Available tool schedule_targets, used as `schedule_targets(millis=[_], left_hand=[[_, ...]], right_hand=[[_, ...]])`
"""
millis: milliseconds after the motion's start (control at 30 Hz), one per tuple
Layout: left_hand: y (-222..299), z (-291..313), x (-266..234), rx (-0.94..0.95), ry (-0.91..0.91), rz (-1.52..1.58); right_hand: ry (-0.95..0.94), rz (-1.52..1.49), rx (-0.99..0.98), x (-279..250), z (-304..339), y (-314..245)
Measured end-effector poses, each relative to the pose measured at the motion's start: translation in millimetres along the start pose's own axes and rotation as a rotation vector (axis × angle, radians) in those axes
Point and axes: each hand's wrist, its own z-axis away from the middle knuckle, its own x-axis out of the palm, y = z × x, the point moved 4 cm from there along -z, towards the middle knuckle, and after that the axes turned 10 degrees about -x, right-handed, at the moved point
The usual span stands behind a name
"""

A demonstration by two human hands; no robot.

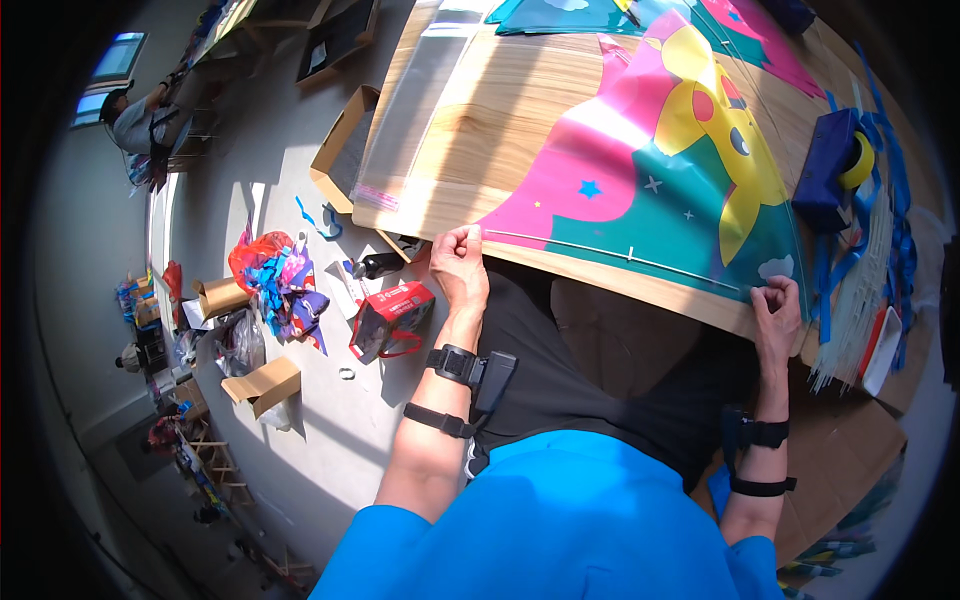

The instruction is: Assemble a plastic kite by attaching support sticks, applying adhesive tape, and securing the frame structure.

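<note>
- Left hand (462,268) pinches one corner of the printed sheet (655,165), fingertips together.
- Right hand (776,308) seems to pinch another.
- Uneven pulling could shift the thin rod (629,257) or crease the sheet.

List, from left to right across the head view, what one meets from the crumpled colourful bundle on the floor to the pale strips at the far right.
Crumpled colourful bundle, red box, left hand, thin white rod, right hand, pale strips.
</note>
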Motion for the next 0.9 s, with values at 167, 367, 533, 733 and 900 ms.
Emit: schedule_targets(millis=[167, 367, 533, 733, 900], left_hand=[[-8.3, -5.3, -0.6, -0.016, -0.007, -0.015], [-19.9, -11.6, -0.9, -0.025, -0.022, 0.003], [-15.7, -10.3, 1.9, -0.031, -0.029, -0.019], [-28.8, -14.9, 0.6, -0.016, -0.027, -0.026], [-21.8, -11.2, 2.2, -0.015, -0.015, -0.033]], right_hand=[[0.002, -0.012, 0.009, 2.2, -1.9, -6.7], [0.007, 0.016, 0.019, 4.1, -3.3, -8.4], [0.022, 0.062, 0.035, 2.0, -3.5, -9.5], [0.027, 0.101, 0.034, 1.0, -3.6, -18.2], [0.043, 0.101, 0.027, 2.3, -1.9, -19.5]])
